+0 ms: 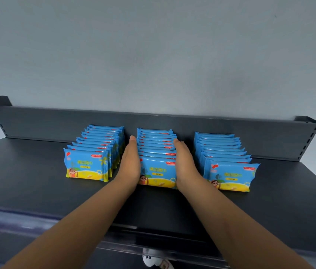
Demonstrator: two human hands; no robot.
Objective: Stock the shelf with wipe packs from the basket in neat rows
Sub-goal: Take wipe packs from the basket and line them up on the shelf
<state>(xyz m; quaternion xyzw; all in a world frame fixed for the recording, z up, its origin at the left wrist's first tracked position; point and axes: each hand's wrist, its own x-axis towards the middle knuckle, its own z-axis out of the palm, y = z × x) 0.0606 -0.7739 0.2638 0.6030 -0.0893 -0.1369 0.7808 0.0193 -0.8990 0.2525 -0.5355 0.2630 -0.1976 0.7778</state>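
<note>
Pale grey-blue wall fills the upper half of the view, with a dark metal shelf below it.

Three rows of blue and yellow wipe packs stand upright on the shelf, each running from the back rail toward the front edge, printed faces forward. The middle row sits at the shelf's centre, its rear pack against the rail and its front pack well short of the front edge.

Both hands are flat, fingers straight and together, held a row's width apart. The left hand lies palm-in along the left side of the middle row; the right hand lies the same way along its right side. Each touches the pack ends, fingertips pointing toward the rail. Neither hand holds a pack. Bare forearms reach in over the front edge.

The left row stands just beyond the left hand, apart from the middle row by a gap. The right row stands likewise past the right hand, nearer the right edge.

Perforated uprights rise at the rail's two ends. Under the front edge, a small white object shows, too cut off to tell what it is.
</note>
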